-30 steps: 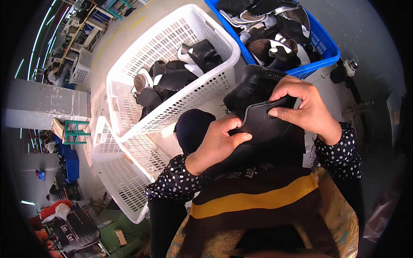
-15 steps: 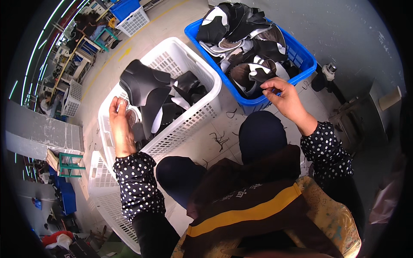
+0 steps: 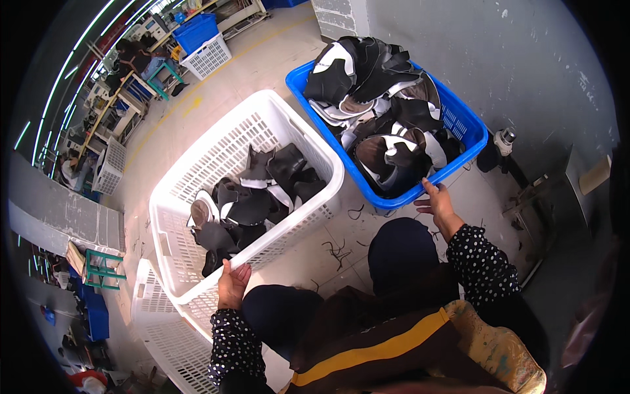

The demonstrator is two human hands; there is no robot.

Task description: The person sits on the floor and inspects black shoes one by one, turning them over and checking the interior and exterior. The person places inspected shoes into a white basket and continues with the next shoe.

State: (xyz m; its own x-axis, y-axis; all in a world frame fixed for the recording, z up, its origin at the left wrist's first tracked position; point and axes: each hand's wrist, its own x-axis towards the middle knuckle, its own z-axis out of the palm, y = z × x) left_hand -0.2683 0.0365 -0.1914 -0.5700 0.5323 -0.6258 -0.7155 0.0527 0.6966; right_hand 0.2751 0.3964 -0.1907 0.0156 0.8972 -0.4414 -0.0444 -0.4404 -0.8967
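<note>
My left hand is open at the near rim of a white plastic basket, fingers extended and nothing in them. Inside the basket lie several black, grey and white cut pieces that look like shoe uppers. My right hand has its fingers apart beside the near right edge of a blue basket; a fingertip seems to meet the rim. Black and white uppers are heaped in the blue basket, rising above its far side.
Another white basket stands partly under the first, at the left. My knees are close to both baskets. A grey wall and a metal stand are on the right. Dark thread scraps lie on the floor.
The black upper beside my left hand now lies among the pieces in the white basket. Both hands have come down and nearer to me; the right hand's fingers have spread.
</note>
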